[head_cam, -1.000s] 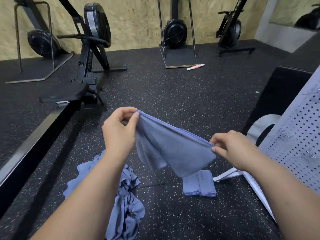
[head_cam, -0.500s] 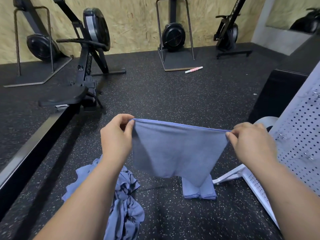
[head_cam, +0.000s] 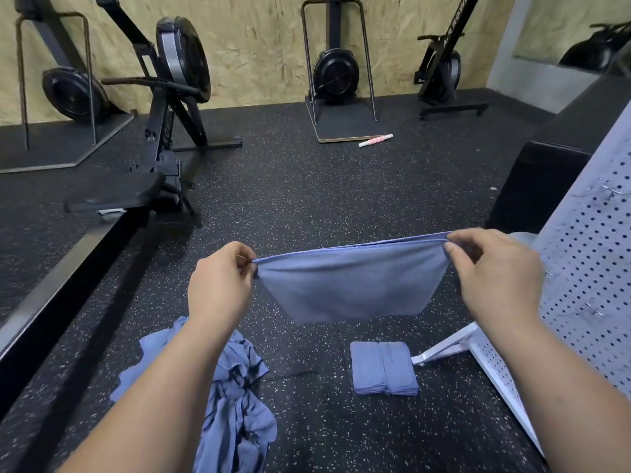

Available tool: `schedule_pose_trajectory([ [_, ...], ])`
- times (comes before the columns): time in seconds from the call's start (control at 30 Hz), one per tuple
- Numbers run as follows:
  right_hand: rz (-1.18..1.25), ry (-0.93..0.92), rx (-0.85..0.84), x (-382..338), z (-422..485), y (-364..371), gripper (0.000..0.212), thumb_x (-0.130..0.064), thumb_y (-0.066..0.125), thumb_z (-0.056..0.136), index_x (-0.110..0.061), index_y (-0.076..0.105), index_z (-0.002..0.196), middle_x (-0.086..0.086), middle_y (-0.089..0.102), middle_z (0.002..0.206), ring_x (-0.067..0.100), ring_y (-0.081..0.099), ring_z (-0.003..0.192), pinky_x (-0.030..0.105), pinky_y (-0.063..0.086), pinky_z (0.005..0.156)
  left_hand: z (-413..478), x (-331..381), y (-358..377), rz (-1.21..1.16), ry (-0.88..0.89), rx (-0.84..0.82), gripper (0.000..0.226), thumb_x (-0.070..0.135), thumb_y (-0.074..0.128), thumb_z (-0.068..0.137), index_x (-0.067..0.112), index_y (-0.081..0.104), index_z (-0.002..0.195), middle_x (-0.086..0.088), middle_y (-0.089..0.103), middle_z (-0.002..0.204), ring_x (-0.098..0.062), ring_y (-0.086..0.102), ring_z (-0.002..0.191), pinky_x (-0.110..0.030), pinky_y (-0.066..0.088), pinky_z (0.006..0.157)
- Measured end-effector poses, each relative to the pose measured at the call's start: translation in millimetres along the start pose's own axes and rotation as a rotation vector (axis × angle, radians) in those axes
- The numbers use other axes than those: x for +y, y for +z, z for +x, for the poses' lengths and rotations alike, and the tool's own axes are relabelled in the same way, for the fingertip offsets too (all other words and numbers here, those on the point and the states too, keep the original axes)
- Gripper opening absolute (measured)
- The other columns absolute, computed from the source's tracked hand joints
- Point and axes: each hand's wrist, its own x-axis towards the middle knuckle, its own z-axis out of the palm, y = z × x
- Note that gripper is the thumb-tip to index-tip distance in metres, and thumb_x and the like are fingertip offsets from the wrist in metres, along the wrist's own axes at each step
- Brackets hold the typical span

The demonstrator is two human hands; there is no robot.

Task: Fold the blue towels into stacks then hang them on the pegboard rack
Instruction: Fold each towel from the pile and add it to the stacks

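While our left hand (head_cam: 220, 285) pinches one top corner of a blue towel (head_cam: 351, 285) between thumb and curled fingers, our right hand (head_cam: 495, 271) pinches the other corner the same way, so both grips are clamped on the cloth. The towel hangs in the air between our hands and looks folded double. Its top edge is pulled taut, a little higher at the right, and its lower edge hangs free above the black speckled rubber floor (head_cam: 307, 199).

Below the towel we see a stack of folded blue towels (head_cam: 382, 368) lying flat on the floor, just beside the white foot (head_cam: 444, 346) of the pegboard rack (head_cam: 587, 268). The rack stands at our right, a pale perforated panel with a few metal hooks (head_cam: 594, 309) on its face.

At the lower left, partly hidden by our left forearm, a loose heap of unfolded blue towels (head_cam: 235, 404) lies well apart from the folded stack.

Farther off, a black rowing machine (head_cam: 170, 107) stands at the left, its rail running towards us. Another rower (head_cam: 336, 73) stands upright against the plywood wall (head_cam: 259, 46), with a pink and white roller (head_cam: 375, 140) on the floor near it. A black padded box (head_cam: 536, 189) sits behind the rack.
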Motion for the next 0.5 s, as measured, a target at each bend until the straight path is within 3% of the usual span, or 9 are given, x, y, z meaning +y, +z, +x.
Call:
schedule_pose_trajectory([
  [0.13, -0.003, -0.028, -0.04, -1.1, 2.2, -3.4, 0.033, -0.027, 0.074, 0.096, -0.03, 0.072, 0.13, -0.007, 0.07, 0.095, 0.024, 0.063, 0.094, 0.04, 0.054, 0.078, 0.6, -1.5, 1.3, 0.009, -0.02, -0.018, 0.023, 0.022, 0.072, 0.094, 0.037, 0.074, 0.111, 0.018, 0.077, 0.096, -0.017, 0.072, 0.095, -0.036, 0.057, 0.084],
  [0.23, 0.052, -0.064, -0.102, 3.5, 3.0, -3.2, 0.011, -0.026, 0.075, 0.096, -0.03, 0.079, 0.105, -0.007, 0.069, 0.092, 0.024, 0.064, 0.09, 0.04, 0.052, 0.08, 0.9, -3.9, 1.4, 0.069, -0.033, -0.017, 0.018, 0.025, 0.071, 0.095, 0.036, 0.078, 0.107, 0.011, 0.079, 0.096, -0.023, 0.072, 0.096, -0.039, 0.059, 0.081],
  [0.3, 0.252, 0.085, -0.236, 4.7, 7.2, -4.2, 0.001, -0.032, 0.079, 0.094, -0.032, 0.08, 0.093, -0.009, 0.071, 0.085, 0.016, 0.064, 0.076, 0.037, 0.051, 0.076, 1.3, -5.7, 0.4, 0.099, -0.08, -0.002, 0.015, 0.027, 0.068, 0.093, 0.036, 0.076, 0.102, 0.007, 0.078, 0.094, -0.026, 0.07, 0.091, -0.037, 0.057, 0.076],
  [0.4, 0.679, 0.283, -0.397, -4.7, 8.4, -11.0, 0.01, -0.031, 0.085, 0.088, -0.022, 0.082, 0.09, -0.01, 0.072, 0.072, 0.002, 0.055, 0.055, 0.024, 0.046, 0.06, 1.8, -9.4, -1.0, 0.144, -0.148, 0.048, 0.011, 0.028, 0.067, 0.095, 0.035, 0.072, 0.1, 0.002, 0.075, 0.093, -0.027, 0.062, 0.083, -0.033, 0.046, 0.071],
  [0.5, 0.834, 0.296, -0.471, -13.7, 8.9, -19.0, 0.013, -0.026, 0.084, 0.085, -0.014, 0.081, 0.088, -0.006, 0.072, 0.074, -0.001, 0.056, 0.057, 0.01, 0.043, 0.053, 3.7, -13.2, -1.3, 0.157, -0.167, 0.076, 0.009, 0.028, 0.064, 0.096, 0.035, 0.07, 0.101, 0.0, 0.075, 0.094, -0.029, 0.062, 0.084, -0.033, 0.044, 0.071],
])
